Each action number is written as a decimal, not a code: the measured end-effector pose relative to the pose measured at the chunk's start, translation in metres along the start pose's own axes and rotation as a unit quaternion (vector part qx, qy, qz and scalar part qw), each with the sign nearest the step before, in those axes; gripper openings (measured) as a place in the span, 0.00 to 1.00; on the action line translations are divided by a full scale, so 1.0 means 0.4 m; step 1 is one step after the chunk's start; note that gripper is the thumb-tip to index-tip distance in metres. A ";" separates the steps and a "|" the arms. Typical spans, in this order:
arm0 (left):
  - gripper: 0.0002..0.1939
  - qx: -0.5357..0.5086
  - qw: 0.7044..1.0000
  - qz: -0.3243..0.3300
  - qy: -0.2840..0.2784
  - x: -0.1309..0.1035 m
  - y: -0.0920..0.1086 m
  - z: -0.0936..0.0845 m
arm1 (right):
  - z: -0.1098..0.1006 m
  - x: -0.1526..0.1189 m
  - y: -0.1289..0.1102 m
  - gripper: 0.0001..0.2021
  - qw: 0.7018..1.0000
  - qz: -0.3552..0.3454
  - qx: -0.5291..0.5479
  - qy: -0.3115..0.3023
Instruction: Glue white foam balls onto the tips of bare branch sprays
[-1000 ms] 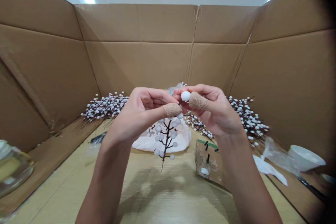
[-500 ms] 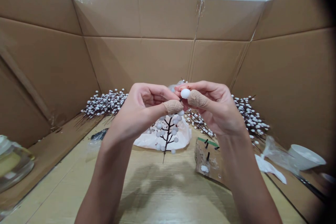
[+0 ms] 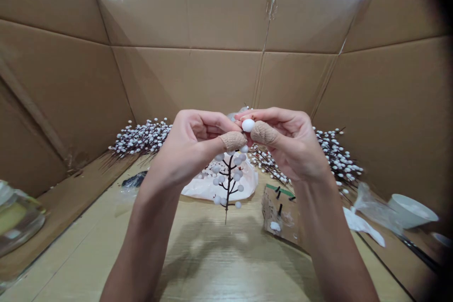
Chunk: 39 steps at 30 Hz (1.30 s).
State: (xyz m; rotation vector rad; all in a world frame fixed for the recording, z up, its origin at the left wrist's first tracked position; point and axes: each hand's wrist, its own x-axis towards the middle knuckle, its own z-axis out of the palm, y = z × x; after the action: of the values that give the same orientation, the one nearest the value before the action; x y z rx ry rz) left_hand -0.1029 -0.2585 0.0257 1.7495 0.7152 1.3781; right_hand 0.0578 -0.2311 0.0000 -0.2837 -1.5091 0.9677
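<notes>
Between my hands hangs an artificial berry branch (image 3: 229,178), its dark stem pointing down and white balls on its short twigs. My left hand (image 3: 203,144) pinches the upper part of this branch between thumb and fingers; the exact grip is hidden. A larger-looking white ball (image 3: 248,125) sits between the thumb and fingertips of my right hand (image 3: 288,139), at the branch's top end. Both thumbs wear tan wraps. Behind the branch, a white plastic bag (image 3: 247,188) lies spread with loose white balls on it.
Finished-looking berry branches lie in piles at left (image 3: 141,139) and right (image 3: 336,155). A cardboard block (image 3: 286,229) with black pegs stands right of centre. Farther right are a white bowl (image 3: 412,210), clear plastic and dark-handled scissors (image 3: 419,250). A clear jar (image 3: 17,224) stands at left.
The branch's lower end has swung slightly right and down. The white ball has shifted a little left, toward my left fingers. Both hands keep their pinch.
</notes>
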 end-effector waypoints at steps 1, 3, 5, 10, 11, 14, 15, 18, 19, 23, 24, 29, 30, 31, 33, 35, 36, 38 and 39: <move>0.02 0.000 1.000 -0.001 0.004 0.001 -0.001 0.001 | 0.000 0.000 0.001 0.06 1.000 -0.005 -0.007 -0.001; 0.02 -0.006 1.000 -0.003 0.007 0.002 -0.003 0.002 | -0.002 -0.001 0.000 0.05 1.000 -0.016 -0.022 -0.002; 0.02 -0.017 1.000 -0.004 0.001 0.004 -0.006 0.003 | -0.004 -0.002 -0.003 0.05 0.999 -0.021 -0.031 -0.003; 0.02 -0.028 0.999 0.008 -0.019 0.009 -0.017 0.003 | -0.010 -0.001 -0.012 0.05 0.999 0.001 -0.030 0.010; 0.02 -0.029 0.999 0.011 -0.020 0.009 -0.019 0.003 | -0.011 0.000 -0.012 0.05 0.999 0.001 -0.028 0.015; 0.03 -0.022 0.999 0.015 -0.021 0.010 -0.020 0.001 | -0.012 0.002 -0.009 0.06 1.000 -0.001 -0.017 0.020; 0.04 -0.016 1.000 0.012 -0.024 0.009 -0.019 0.000 | -0.012 0.002 -0.008 0.06 1.000 0.000 -0.014 0.020; 0.04 -0.001 1.000 0.001 -0.026 0.008 -0.013 -0.003 | -0.011 0.002 -0.007 0.05 1.000 0.008 -0.012 0.023; 0.04 0.002 1.000 -0.003 -0.024 0.007 -0.012 -0.003 | -0.010 0.002 -0.007 0.05 1.000 0.009 -0.013 0.025; 0.04 0.017 1.000 -0.015 -0.017 0.005 -0.010 -0.005 | -0.004 0.002 -0.009 0.05 0.999 0.012 -0.013 0.031; 0.04 0.019 1.000 -0.014 -0.015 0.005 -0.011 -0.004 | -0.003 0.002 -0.009 0.05 0.999 0.014 -0.012 0.033; 0.03 0.005 1.000 -0.003 -0.003 0.006 -0.014 0.004 | -0.001 0.001 -0.007 0.07 0.999 0.017 -0.013 0.029; 0.03 0.003 1.000 0.001 -0.001 0.006 -0.015 0.006 | -0.003 0.001 -0.006 0.07 0.999 0.016 -0.018 0.025; 0.03 0.000 1.000 0.006 0.002 0.007 -0.016 0.007 | -0.004 0.001 -0.004 0.07 0.999 0.016 -0.023 0.020; 0.02 -0.006 1.000 0.019 0.007 0.008 -0.019 0.010 | -0.008 0.000 0.000 0.07 0.999 0.016 -0.028 0.009; 0.01 -0.014 0.999 0.029 0.008 0.009 -0.021 0.011 | -0.010 0.000 0.003 0.07 0.999 0.013 -0.030 0.000; 0.01 -0.017 0.999 0.032 0.007 0.009 -0.023 0.011 | -0.011 0.000 0.004 0.07 0.999 0.013 -0.031 -0.002; 0.02 -0.017 0.999 0.032 0.004 0.010 -0.024 0.009 | -0.011 0.001 0.004 0.07 0.999 0.012 -0.040 -0.003; 0.02 -0.014 0.999 0.031 0.005 0.010 -0.024 0.009 | -0.010 0.001 0.004 0.07 0.999 0.012 -0.045 -0.003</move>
State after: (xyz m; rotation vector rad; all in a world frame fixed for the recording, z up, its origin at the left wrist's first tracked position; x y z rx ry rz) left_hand -0.0982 -0.2510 0.0192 1.7580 0.6489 1.4329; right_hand 0.0607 -0.2282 -0.0013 -0.3644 -1.5610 0.9214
